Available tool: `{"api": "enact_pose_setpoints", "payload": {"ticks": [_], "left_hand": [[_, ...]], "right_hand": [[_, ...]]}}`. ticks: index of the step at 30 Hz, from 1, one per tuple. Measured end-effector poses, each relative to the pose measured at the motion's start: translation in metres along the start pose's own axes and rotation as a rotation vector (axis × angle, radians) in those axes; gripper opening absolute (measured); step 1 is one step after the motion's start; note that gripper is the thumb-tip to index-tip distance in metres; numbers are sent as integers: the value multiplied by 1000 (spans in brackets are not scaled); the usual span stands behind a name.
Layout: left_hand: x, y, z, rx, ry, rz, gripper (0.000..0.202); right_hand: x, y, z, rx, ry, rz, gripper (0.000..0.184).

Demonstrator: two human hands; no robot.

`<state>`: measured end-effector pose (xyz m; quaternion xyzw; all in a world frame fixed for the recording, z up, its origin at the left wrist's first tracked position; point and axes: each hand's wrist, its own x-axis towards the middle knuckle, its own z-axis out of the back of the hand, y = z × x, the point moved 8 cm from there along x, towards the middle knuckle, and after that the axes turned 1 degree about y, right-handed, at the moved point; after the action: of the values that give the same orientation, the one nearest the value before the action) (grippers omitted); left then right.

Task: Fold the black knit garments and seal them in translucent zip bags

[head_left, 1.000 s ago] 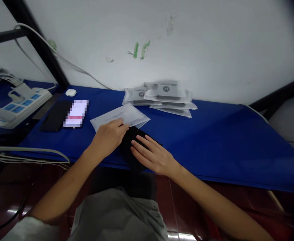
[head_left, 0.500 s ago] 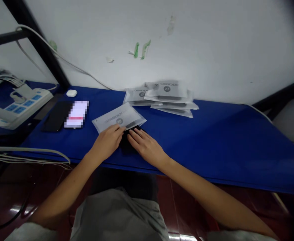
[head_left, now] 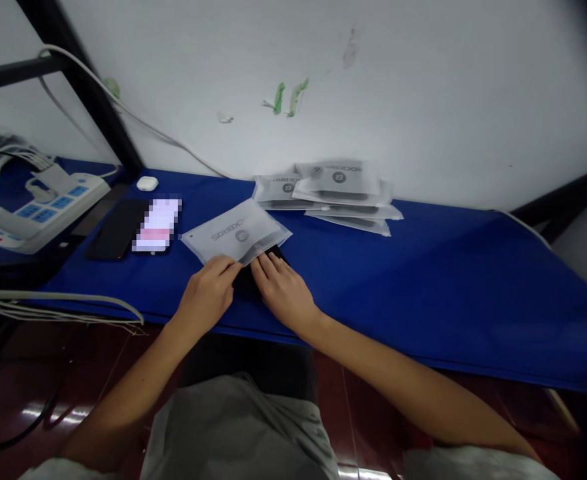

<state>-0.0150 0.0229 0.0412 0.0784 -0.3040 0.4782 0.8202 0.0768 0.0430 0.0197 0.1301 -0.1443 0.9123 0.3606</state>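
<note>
A frosted plastic zip bag (head_left: 236, 230) with a printed brand name lies slanted on the blue table, its near edge raised slightly. My left hand (head_left: 207, 292) is closed, pinching that near edge between thumb and fingers. Beneath the edge is a flat black item (head_left: 246, 285), partly covered by the bag and my hands; its kind cannot be made out. My right hand (head_left: 286, 290) is closed on the black item, fingertips at the bag's edge. A darker strip shows through the bag near this edge.
Several similar filled bags (head_left: 341, 187) are piled against the wall. To the left are a dark phone (head_left: 116, 230), a lit phone with a blurred screen (head_left: 157, 225), a white earbud case (head_left: 147, 183) and a power strip (head_left: 48, 213). Cables (head_left: 73, 300) hang over the front-left table edge.
The bag's near edge has come down towards me over the black item. My left hand has drawn back slightly, and my right fingers have come closer together at the bag's edge.
</note>
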Motion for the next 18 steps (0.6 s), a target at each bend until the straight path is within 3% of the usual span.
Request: {"api": "enact_pose_setpoints", "payload": {"ticks": [3, 8, 12, 15, 18], "left_hand": [[4, -2, 6, -12, -9, -35, 26], [8, -6, 13, -39, -2, -109, 26], [13, -13, 19, -46, -19, -137, 27], [13, -25, 20, -46, -27, -160, 27], [7, -29, 20, -19, -73, -124, 23]], "right_hand": [[4, 2, 1, 3, -19, 32, 39], [8, 6, 3, 99, -55, 292, 35], [16, 4, -7, 154, -41, 423, 34], [26, -4, -23, 196, -3, 398, 37], [37, -21, -35, 240, -4, 237, 43]]}}
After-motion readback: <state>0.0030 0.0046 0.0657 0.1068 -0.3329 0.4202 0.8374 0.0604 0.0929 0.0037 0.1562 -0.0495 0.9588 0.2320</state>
